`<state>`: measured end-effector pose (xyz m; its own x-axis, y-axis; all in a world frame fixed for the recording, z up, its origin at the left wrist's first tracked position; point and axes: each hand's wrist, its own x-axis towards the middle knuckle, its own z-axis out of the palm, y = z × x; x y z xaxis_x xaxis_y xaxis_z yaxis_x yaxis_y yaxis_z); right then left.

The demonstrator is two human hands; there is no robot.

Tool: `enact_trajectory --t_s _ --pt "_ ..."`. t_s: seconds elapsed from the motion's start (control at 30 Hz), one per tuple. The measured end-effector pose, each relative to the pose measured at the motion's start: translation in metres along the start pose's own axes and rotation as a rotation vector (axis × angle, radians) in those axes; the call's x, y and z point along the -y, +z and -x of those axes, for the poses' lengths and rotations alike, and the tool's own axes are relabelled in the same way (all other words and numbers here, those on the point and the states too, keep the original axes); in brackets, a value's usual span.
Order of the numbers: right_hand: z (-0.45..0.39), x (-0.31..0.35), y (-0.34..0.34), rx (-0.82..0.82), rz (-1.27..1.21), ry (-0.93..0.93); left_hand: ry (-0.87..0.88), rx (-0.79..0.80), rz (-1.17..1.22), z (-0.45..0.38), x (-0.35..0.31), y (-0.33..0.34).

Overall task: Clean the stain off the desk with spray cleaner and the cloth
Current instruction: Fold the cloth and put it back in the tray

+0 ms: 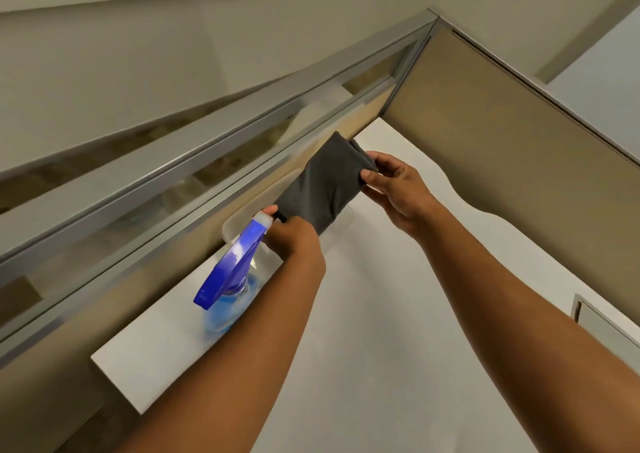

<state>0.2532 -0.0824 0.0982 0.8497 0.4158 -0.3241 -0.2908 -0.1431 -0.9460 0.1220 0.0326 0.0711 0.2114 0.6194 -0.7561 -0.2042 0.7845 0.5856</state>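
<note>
The soft dark-grey folded cloth is held mid-frame above the white surface, stretched betw. both grips: left hand clenched on its lower end, right hand pinching the upper end. Judged light, limp, non-slip; best taken bunched at the fold. The clear blue-liquid spray bottle w/ blue trigger head stands lower left, untouched.
</note>
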Motion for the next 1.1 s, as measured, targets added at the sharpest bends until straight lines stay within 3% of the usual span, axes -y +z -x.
enact_trajectory --t_s 0.1,0.2,0.33,0.43,0.53,0.63,0.7,0.77,0.9,1.0,1.1 --pt "-0.001 -0.003 -0.005 -0.006 -0.023 0.009 -0.043 -0.026 0.021 -0.005 0.001 0.006" --pt "0.001 -0.007 -0.008 -0.045 -0.013 0.009 -0.073 -0.040 -0.149 -0.010 0.000 0.010" --pt "0.001 -0.022 -0.004 -0.169 0.161 0.007 -0.041 0.090 -0.406 -0.017 0.011 0.004" --pt "0.006 -0.027 -0.003 -0.208 0.167 0.049 0.076 0.185 -0.529 -0.002 0.017 -0.009" --pt "0.014 -0.028 0.000 -0.312 0.390 0.006 0.233 0.409 -0.713 0.021 0.020 -0.046" --pt "0.037 -0.026 0.013 -0.457 0.695 -0.231 0.290 0.642 -0.750 0.044 0.014 -0.106" --pt "0.061 -0.028 0.029 -0.346 0.755 -0.372 0.335 0.742 -0.751 0.055 0.003 -0.148" --pt "0.088 -0.033 0.050 -0.080 0.772 -0.424 0.392 0.766 -0.775 0.058 -0.010 -0.188" --pt "0.129 -0.042 0.095 0.367 0.720 -0.388 0.560 0.587 -0.930 0.049 -0.034 -0.244" --pt "0.138 -0.047 0.113 0.493 0.684 -0.346 0.690 0.472 -0.971 0.032 -0.050 -0.258" --pt "0.137 -0.055 0.121 0.514 0.630 -0.330 0.709 0.506 -1.006 0.011 -0.064 -0.250"
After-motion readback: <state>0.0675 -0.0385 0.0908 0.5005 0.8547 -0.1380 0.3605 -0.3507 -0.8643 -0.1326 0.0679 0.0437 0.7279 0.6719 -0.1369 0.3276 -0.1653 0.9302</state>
